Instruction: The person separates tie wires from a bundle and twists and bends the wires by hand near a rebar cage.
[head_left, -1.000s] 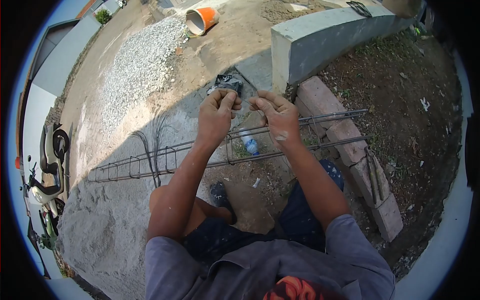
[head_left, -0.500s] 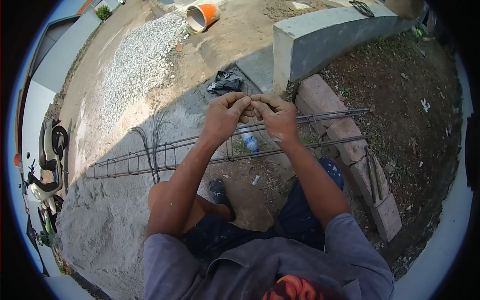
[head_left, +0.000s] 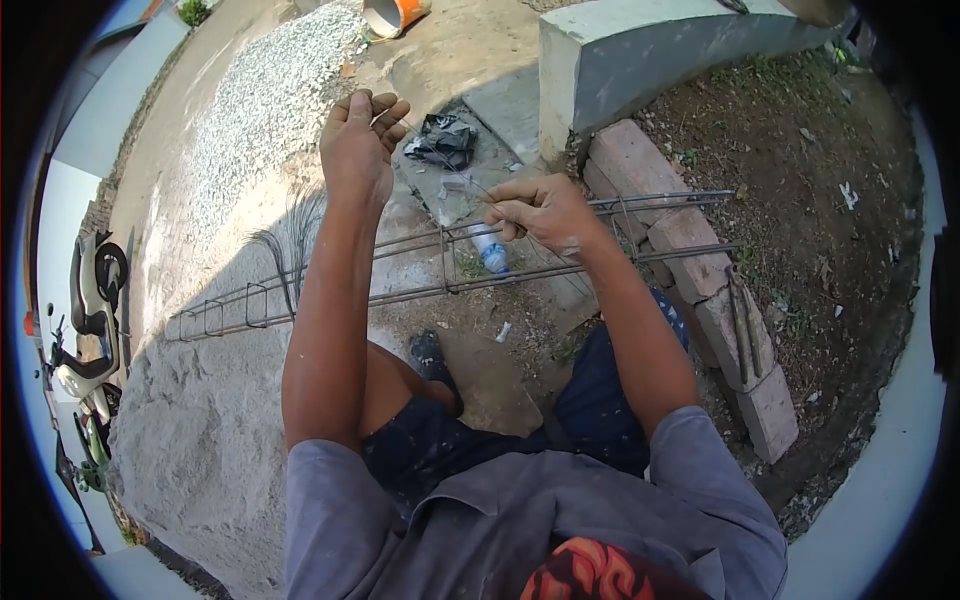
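Observation:
My left hand (head_left: pixel 362 145) is raised over the gravel's edge, thumb and forefinger pinched and the other fingers loosely curled. Lower and to the right, my right hand (head_left: pixel 540 212) pinches a thin tie wire (head_left: pixel 478 187). That wire slants up towards my left fingertips and seems to be held there too, though it is very faint. Beneath both hands a long rebar cage (head_left: pixel 445 288) with square stirrups runs across, its right end over the bricks. A bundle of thin wires (head_left: pixel 285 250) hangs over the cage beside my left forearm.
Pinkish blocks (head_left: pixel 690 255) form a row on the right, with a two-handled metal tool (head_left: pixel 742 330) on them. A plastic bottle (head_left: pixel 488 248) and black plastic bag (head_left: pixel 443 142) lie beyond the cage. Gravel (head_left: pixel 265 100), an orange bucket (head_left: pixel 395 15) and a low wall (head_left: pixel 640 70) stand farther off.
My hands were together at the fingertips and are now apart. The left has moved up and left, the right slightly lower, with the wire stretched between them.

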